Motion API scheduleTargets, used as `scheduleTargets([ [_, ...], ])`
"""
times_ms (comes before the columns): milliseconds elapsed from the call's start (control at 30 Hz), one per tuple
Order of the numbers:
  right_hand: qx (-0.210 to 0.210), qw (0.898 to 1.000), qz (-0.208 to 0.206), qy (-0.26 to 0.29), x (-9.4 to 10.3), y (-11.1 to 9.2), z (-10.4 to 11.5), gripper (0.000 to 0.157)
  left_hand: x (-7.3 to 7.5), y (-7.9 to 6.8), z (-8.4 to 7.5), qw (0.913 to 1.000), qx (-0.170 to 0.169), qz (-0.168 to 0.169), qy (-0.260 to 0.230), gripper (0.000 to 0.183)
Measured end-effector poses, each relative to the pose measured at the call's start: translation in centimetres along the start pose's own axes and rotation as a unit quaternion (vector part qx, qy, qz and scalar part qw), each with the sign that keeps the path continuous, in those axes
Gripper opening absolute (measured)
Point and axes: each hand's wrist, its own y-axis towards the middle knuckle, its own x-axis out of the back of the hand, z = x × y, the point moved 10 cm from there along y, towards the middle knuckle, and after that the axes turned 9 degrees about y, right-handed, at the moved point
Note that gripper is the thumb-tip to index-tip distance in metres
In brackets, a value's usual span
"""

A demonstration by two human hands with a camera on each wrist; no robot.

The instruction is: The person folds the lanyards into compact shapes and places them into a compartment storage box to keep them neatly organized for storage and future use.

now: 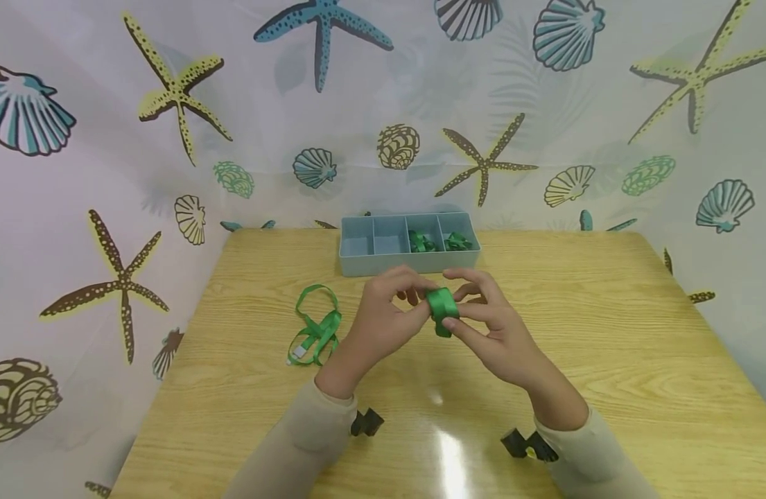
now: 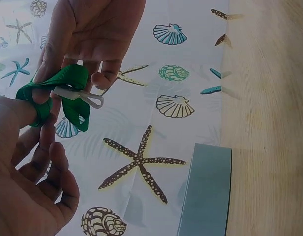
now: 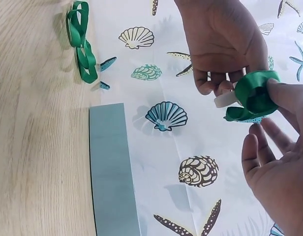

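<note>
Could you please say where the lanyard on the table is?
In the head view, the lanyard lies left of the left hand, nearer the camera than the divided box.

Pale beige sleeves (image 1: pixel 298 443) have black blocks (image 1: pixel 514 443) alongside.

Your forearms, in pale long sleeves (image 1: pixel 298 443), angle inward from the near side of the green ribbon (image 1: pixel 442 303), with bare skin showing at both wrists. Your left hand (image 1: pixel 387 317), just left of the ribbon, grips it between thumb and forefinger. Your right hand (image 1: pixel 500 334), just right of it, presses the thumb against the ribbon's near face, its other fingers bent and spread apart.
</note>
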Motion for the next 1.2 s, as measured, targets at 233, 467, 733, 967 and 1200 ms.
scheduleTargets([
  [233, 0.033, 0.998, -0.013, 0.049, 0.0, 0.0, 1.0, 0.033, -0.8, -0.2, 1.4, 0.9951, 0.044, 0.044, -0.077, 0.01],
  [467, 0.036, 0.999, -0.016, 0.031, -0.1, 0.2, 1.4, 0.03, -1.2, -0.2, 1.7, 0.99, 0.057, 0.069, -0.11, 0.011],
  [733, 0.081, 0.995, -0.017, 0.051, -0.2, 0.4, 2.2, 0.029, -1.7, -0.1, 1.8, 0.9841, 0.061, 0.084, -0.144, 0.009],
  [967, 0.106, 0.986, -0.027, 0.127, 0.0, 0.5, 2.5, 0.018, -2.1, -0.1, 1.5, 0.9767, 0.051, 0.098, -0.184, 0.01],
  [1200, 0.13, 0.965, -0.016, 0.226, 0.2, 0.9, 2.8, 0.016, -3.3, -0.4, 1.2, 0.9426, 0.041, 0.15, -0.295, 0.012],
])
